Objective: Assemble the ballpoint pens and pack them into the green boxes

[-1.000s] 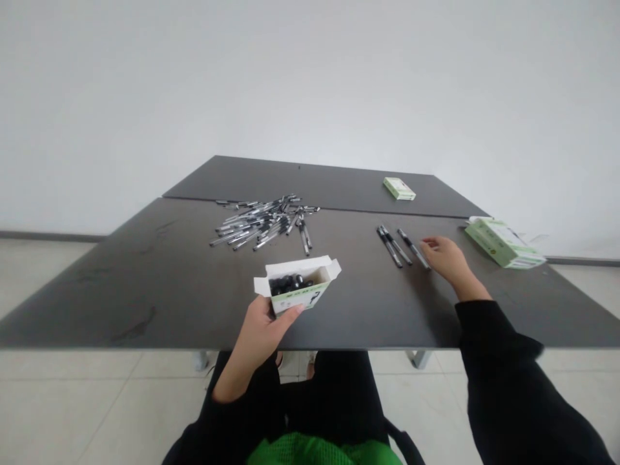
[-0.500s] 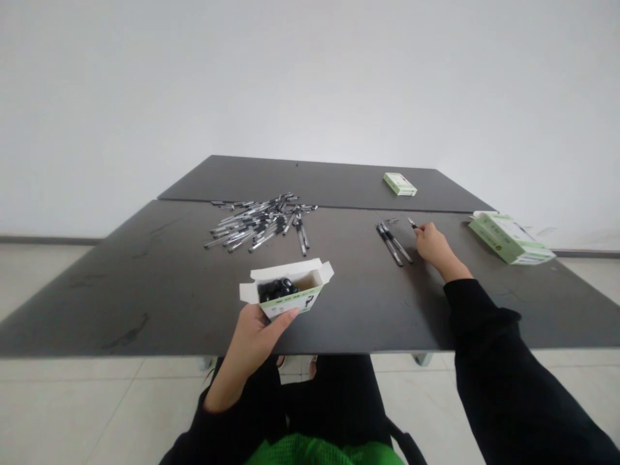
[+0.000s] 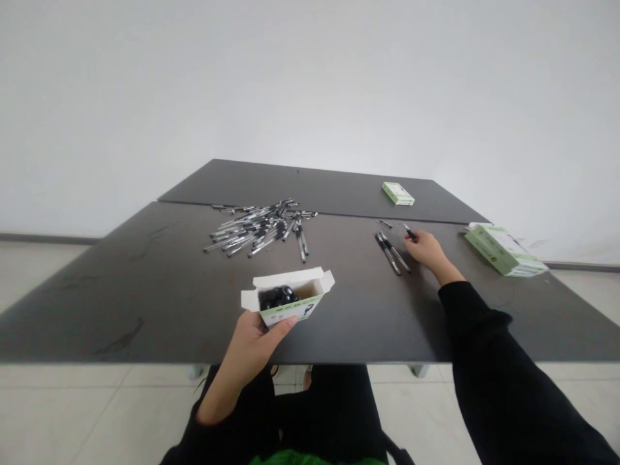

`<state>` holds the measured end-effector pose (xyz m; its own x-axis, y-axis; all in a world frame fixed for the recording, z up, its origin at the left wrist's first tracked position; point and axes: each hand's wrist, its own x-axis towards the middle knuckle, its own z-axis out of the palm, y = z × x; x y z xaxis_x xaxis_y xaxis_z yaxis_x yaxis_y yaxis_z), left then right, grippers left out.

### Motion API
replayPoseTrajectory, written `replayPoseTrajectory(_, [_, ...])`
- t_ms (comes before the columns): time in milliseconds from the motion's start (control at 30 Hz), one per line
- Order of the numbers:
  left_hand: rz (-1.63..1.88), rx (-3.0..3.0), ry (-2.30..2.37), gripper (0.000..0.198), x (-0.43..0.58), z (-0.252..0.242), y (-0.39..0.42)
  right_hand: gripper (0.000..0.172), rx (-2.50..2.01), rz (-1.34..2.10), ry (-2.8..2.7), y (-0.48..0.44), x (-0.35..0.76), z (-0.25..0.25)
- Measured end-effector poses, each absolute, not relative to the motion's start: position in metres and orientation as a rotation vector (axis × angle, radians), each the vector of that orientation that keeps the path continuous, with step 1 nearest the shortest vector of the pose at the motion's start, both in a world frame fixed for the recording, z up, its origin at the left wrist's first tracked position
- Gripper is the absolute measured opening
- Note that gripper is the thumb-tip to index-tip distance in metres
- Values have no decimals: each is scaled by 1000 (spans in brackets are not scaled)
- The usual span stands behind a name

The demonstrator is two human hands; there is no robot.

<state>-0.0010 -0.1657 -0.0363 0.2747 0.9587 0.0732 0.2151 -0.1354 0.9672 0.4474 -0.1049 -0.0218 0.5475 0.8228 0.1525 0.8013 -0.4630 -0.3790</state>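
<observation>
Dark tbl [image 3: 121,310], pens [image 3: 256,227], white wall [image 3: 310,84]

The left hand [image 3: 249,342] grips an open green-and-white carton [image 3: 290,312] at its front edge, the carton packed with black pen ends [image 3: 276,297]. The right hand [image 3: 426,250] pinches a black pen [image 3: 409,232] at its fingertips, above the table, just beside two lying pens [image 3: 387,253].

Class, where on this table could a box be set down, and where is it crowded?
Bare tabletop lies left of the pen pile and between the open box and the right hand. Crowded: the pile itself.
</observation>
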Motion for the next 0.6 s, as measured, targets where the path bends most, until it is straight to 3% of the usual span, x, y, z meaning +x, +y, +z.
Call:
replayPoseTrajectory(200, [915,1492,1112,25,-3,-43,-166,36,-2289,114,-1431,-52,458,-9])
replayPoseTrajectory(367, [900,1440,1131,27,-3,-42,-167,17,-2289,177,-1446,-28,457,-9])
replayPoseTrajectory(533, [921,1327,954,33,-5,-41,-164,31,-2094,207,-1492,-58,418,16])
replayPoseTrajectory(600, [963,1257,862,39,-7,-40,-161,39,-1814,389,-1534,-85,382,29])
